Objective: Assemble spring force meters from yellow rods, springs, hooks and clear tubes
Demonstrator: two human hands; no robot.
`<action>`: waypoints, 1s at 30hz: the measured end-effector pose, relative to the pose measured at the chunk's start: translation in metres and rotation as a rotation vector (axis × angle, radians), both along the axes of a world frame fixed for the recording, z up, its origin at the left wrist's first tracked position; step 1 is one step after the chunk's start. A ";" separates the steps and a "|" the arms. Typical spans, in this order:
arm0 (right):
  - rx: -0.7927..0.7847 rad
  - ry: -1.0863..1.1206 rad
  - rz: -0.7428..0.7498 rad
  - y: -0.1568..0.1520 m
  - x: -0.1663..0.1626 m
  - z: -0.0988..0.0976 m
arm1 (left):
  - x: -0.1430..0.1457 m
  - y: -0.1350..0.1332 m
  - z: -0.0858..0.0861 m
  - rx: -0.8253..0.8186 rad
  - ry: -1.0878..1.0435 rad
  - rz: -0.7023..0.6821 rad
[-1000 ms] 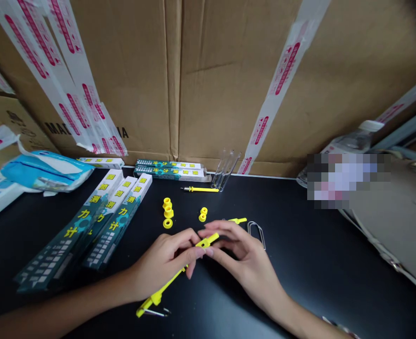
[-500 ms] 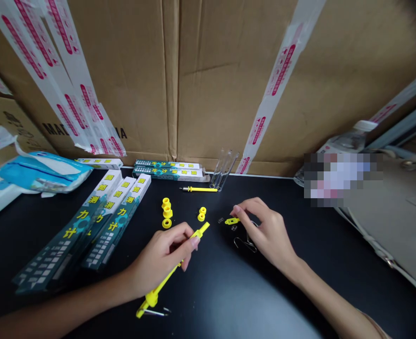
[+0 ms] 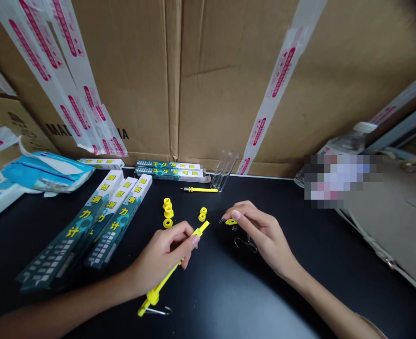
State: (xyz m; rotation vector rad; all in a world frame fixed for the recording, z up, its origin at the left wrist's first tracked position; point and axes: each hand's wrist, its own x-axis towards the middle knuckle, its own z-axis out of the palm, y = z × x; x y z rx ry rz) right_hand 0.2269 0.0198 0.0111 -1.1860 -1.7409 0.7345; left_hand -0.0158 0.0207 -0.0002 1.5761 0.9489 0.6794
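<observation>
My left hand (image 3: 169,252) is closed around a yellow plastic rod (image 3: 166,278), which slants from lower left to upper right. A thicker collar and a thin metal hook (image 3: 156,311) show at the rod's lower end. My right hand (image 3: 259,230) is low over the table, thumb and forefinger slightly apart. Its forefinger tip is at a small coil spring (image 3: 221,221), and a small yellow slotted piece (image 3: 231,221) is partly covered by the fingers. Below that hand lie a tiny metal part (image 3: 234,228) and wire hooks (image 3: 245,245).
Yellow collars (image 3: 168,213) and smaller yellow rings (image 3: 203,214) lie mid-table. Behind them are another yellow rod (image 3: 204,189), clear tubes (image 3: 224,170) and printed boxes (image 3: 169,170). Long boxes (image 3: 118,221) and a blue packet (image 3: 49,172) are left; a bottle (image 3: 349,139) and bag (image 3: 391,221) right.
My right hand has shifted slightly left, its fingertips reaching the coil spring and covering more of the yellow slotted piece. My left hand keeps hold of the rod, nearly still.
</observation>
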 end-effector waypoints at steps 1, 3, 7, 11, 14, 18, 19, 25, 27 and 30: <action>-0.011 0.016 0.008 -0.001 -0.001 0.001 | 0.000 0.000 0.000 0.000 0.000 0.000; -0.030 0.041 0.020 -0.002 -0.002 0.001 | 0.000 0.000 0.000 -0.001 -0.002 -0.001; -0.061 0.070 0.033 -0.003 -0.003 0.003 | 0.000 0.000 0.001 -0.002 -0.002 -0.005; -0.074 0.095 0.021 -0.003 -0.005 0.003 | 0.000 0.000 0.000 -0.001 -0.002 -0.005; -0.082 0.119 -0.015 -0.002 -0.006 0.001 | 0.000 0.000 -0.001 -0.001 -0.002 -0.008; -0.097 0.150 -0.068 -0.002 -0.008 -0.002 | 0.001 0.000 0.000 -0.006 -0.005 -0.010; -0.099 0.152 -0.078 -0.002 -0.008 -0.003 | 0.001 -0.001 0.000 -0.007 -0.005 -0.011; -0.088 0.129 -0.092 -0.002 -0.009 -0.002 | 0.001 -0.001 0.003 -0.011 -0.010 -0.015; -0.074 0.110 -0.092 -0.002 -0.009 -0.001 | 0.001 -0.001 0.003 -0.011 -0.013 -0.015; -0.041 0.063 -0.101 -0.003 -0.007 -0.002 | 0.001 0.000 0.002 -0.012 -0.017 -0.014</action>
